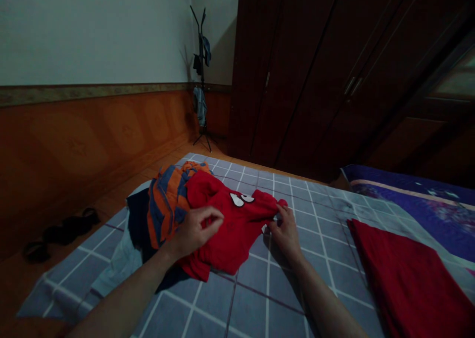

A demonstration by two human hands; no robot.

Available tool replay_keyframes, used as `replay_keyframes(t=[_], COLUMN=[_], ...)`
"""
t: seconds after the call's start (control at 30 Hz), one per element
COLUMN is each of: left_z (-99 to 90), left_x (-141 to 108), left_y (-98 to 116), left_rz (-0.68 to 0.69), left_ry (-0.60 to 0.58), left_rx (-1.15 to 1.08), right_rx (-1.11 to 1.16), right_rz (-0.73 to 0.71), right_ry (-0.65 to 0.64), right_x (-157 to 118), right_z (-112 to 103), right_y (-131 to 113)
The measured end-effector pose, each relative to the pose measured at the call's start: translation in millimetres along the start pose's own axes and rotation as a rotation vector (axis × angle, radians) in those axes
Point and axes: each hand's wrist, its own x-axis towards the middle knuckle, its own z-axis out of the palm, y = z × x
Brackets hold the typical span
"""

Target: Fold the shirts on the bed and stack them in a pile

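Over the bed's near edge, both hands work the red shirt (232,229): left hand (195,231) pinches its middle, right hand (285,234) pinches its sleeve, flattening likely follows.

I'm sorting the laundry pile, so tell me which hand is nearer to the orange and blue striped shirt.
Left. The left hand rests on the red shirt right beside the striped shirt. The right hand grips the red shirt's far edge, away from the stripes.

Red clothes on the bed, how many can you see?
2. A red garment with cartoon eyes lies mid-bed, held by the left hand and right hand. A red cloth lies flat at right. More may be hidden in the clothes pile.
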Motion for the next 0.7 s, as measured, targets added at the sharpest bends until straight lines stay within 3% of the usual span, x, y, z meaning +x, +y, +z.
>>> replay_keyframes(t=[0.07,0.1,0.13,0.2,0.3,0.37,0.53,0.63,0.7], left_z=[13.3,20.1,26.6,37.4,44.9,42.9,21.0,7.6,0.7], left_x=[-8,-12,-15,-19,-19,-15,5,16,21], left_y=[13,15,14,9,1,1,15,30,42], left_rz=[0.097,0.13,0.149,0.144,0.101,0.046,-0.213,-0.304,-0.346], left_ry=[-0.378,-0.509,-0.595,-0.656,-0.626,-0.551,-0.178,-0.103,-0.09], left_rx=[0.087,0.156,0.236,0.375,0.447,0.378,-0.14,-0.454,-0.589], right_rx=[-0.071,-0.11,-0.152,-0.214,-0.23,-0.237,-0.226,-0.218,-0.229], right_rz=[-0.03,-0.044,-0.061,-0.084,-0.08,-0.067,-0.12,-0.228,-0.209], right_ry=[-0.036,-0.055,-0.07,-0.073,-0.038,-0.008,0.023,-0.026,-0.04], right_x=[-1,-2,-2,-2,0,2,0,-2,-1], right_z=[1,2,2,2,0,-4,-13,-14,-15], right_y=[2,4,5,8,12,11,-8,-23,-29])
